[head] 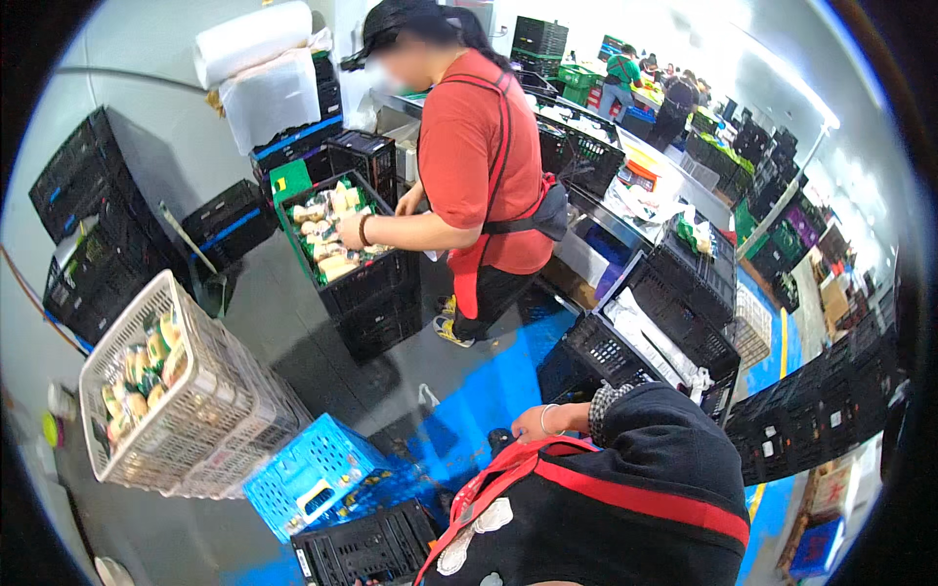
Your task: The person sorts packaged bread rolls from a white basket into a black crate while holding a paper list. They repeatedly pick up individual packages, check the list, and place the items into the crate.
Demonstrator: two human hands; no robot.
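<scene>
My right hand [541,423], with a bracelet at the wrist, is in front of my body beside the red edge of my apron [506,460]. Its fingers are partly hidden, so any hold on the apron is unclear. At the bottom edge, only a sliver of fingers, apparently my left hand [364,582], shows by a black plastic crate [366,546]. Just beyond that crate is a blue perforated crate [311,469]. Farther left, a stack of white plastic crates [220,410] holds bagged pale produce [143,366] on top.
Ahead, a co-worker in a red shirt [469,146] reaches into a black crate [374,282] of packaged produce [333,227]. An open black crate [586,351] with white plastic stands at right. Stacked black crates [110,220] line the left wall. A plastic scrap [428,395] lies on the floor.
</scene>
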